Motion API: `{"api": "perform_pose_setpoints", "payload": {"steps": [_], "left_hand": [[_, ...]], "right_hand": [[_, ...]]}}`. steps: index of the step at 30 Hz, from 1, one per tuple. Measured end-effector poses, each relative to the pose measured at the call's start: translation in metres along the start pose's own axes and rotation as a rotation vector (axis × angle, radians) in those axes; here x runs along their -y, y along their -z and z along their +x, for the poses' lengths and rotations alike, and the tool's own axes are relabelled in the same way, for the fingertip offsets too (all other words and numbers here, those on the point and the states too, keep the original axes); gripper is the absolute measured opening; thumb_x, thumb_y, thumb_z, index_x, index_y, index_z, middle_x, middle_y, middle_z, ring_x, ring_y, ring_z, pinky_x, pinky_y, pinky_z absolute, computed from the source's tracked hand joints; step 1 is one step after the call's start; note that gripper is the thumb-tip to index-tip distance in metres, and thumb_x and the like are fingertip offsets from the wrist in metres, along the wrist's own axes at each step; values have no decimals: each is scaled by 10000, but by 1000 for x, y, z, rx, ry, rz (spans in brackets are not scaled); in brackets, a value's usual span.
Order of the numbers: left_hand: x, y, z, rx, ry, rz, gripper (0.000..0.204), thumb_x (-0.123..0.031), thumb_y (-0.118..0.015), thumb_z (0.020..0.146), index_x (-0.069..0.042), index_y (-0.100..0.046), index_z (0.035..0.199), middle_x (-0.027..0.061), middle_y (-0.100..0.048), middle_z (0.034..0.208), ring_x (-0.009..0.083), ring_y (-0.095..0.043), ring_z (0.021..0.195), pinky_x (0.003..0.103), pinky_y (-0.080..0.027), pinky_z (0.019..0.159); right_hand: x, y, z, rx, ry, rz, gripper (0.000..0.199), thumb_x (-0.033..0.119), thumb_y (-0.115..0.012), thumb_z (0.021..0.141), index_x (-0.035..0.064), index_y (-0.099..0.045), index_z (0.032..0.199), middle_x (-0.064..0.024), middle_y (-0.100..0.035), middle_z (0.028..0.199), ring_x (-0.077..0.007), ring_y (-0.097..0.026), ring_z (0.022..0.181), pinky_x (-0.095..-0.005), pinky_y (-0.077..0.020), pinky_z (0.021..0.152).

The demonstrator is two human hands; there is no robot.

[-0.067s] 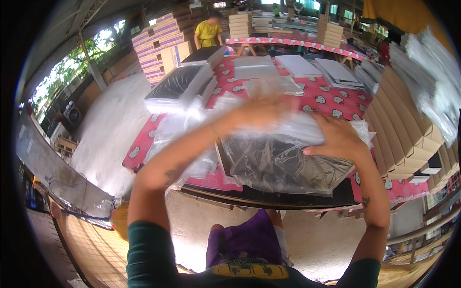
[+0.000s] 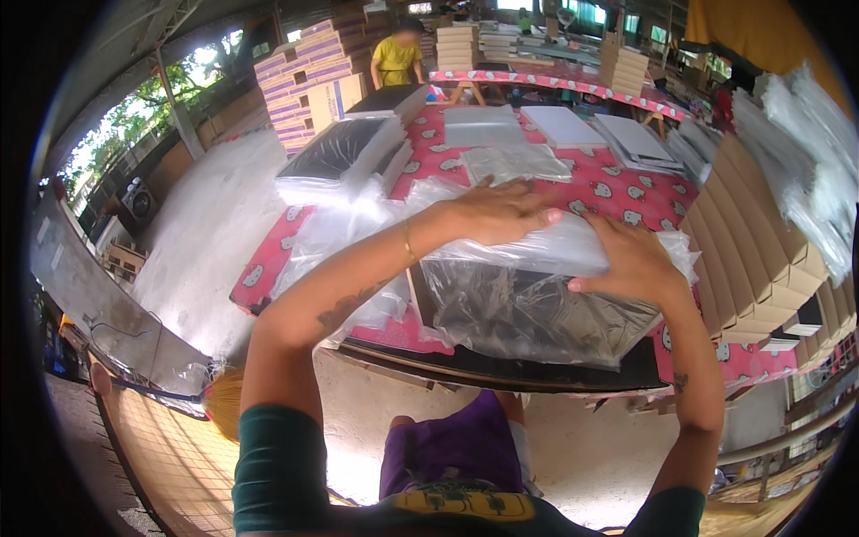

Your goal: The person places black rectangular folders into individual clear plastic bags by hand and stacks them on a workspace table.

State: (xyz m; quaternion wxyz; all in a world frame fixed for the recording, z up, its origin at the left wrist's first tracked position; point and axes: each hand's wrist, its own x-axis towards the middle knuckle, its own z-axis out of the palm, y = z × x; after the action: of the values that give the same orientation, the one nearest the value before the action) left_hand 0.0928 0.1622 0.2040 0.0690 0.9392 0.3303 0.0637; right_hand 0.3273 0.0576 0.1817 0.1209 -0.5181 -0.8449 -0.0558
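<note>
A flat black panel point(image 2: 519, 309) in wrinkled clear plastic lies at the table's near edge. A folded layer of whitish plastic film point(image 2: 537, 246) covers its far side. Across that film lies my left hand point(image 2: 501, 213), palm down, fingers stretched and slightly apart. My right hand point(image 2: 635, 259) rests on the right end of the film and panel, its thumb spread away from the fingers. Neither hand has closed around anything. Loose clear plastic sheeting point(image 2: 344, 242) lies to the left, beneath my left forearm.
A pink patterned cloth point(image 2: 617, 183) covers the table. Wrapped black panels point(image 2: 344, 152) are piled at the left, white panels point(image 2: 562, 127) farther back. Brown cardboard pieces point(image 2: 752, 246) and plastic sleeves point(image 2: 810, 170) stand at the right. Boxes point(image 2: 309, 76) and a person point(image 2: 396, 61) are beyond.
My left hand, blurred a moment ago, now shows clearly, flatter and slightly lower on the film. The right hand stays on the panel's right end. The view has shifted slightly.
</note>
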Motion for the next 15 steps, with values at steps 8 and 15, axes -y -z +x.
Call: {"api": "perform_pose_setpoints", "payload": {"steps": [8, 15], "left_hand": [[-11, 31, 1, -631, -210, 454, 502, -362, -357, 982, 18, -429, 1301, 252, -272, 1465, 431, -214, 1375, 568, -173, 1112], [10, -7, -35, 43, 34, 107, 780, -670, -143, 918, -114, -408, 1396, 171, -467, 1368, 330, -371, 1319, 468, -235, 1116]], "right_hand": [[5, 5, 3, 66, -35, -20, 1011, 635, -702, 633, -28, -389, 1329, -271, -500, 1264, -390, -543, 1121, -457, -445, 919], [4, 5, 3, 22, -24, 21, 972, 597, -730, 617, -36, -425, 1288, -226, -569, 1153, -356, -578, 1052, -438, -445, 890]]}}
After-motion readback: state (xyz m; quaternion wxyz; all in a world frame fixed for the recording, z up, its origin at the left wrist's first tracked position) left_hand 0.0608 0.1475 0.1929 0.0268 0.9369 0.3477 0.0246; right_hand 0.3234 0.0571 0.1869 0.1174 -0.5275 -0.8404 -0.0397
